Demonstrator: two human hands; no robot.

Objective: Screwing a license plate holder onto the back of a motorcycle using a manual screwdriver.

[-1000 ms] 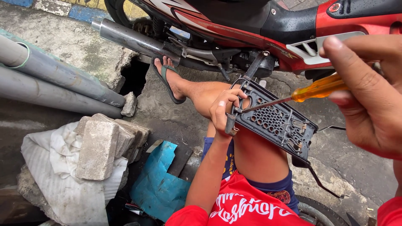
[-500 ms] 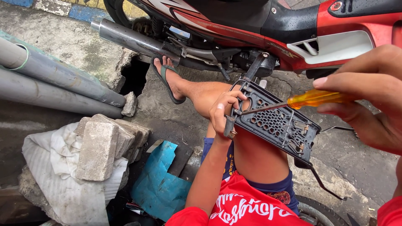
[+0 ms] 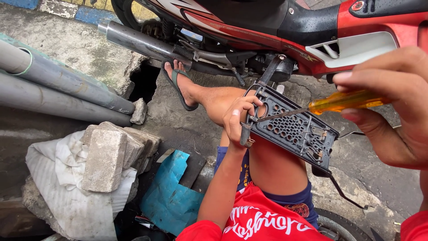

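Observation:
My left hand (image 3: 236, 120) grips the left edge of a black perforated plastic bracket (image 3: 296, 131), holding it over my bent knee. My right hand (image 3: 392, 111), close to the camera at the right, is closed around the orange handle of a screwdriver (image 3: 343, 101). The thin metal shaft runs left, and its tip rests on the bracket's upper left corner, right by my left thumb. A bent metal rod hangs from the bracket's lower right end.
A red and black motorcycle (image 3: 312, 27) with a chrome exhaust (image 3: 142, 42) stands just beyond my sandalled foot (image 3: 178, 85). Grey pipes (image 3: 53, 85), paving bricks (image 3: 107, 156) on white cloth (image 3: 62, 192), and a blue sheet (image 3: 171, 192) lie at the left. A dark hole (image 3: 145, 80) gapes in the concrete.
My right hand has closed more fully round the screwdriver handle, which has dropped a little and levelled out. The left hand and bracket have stayed almost still.

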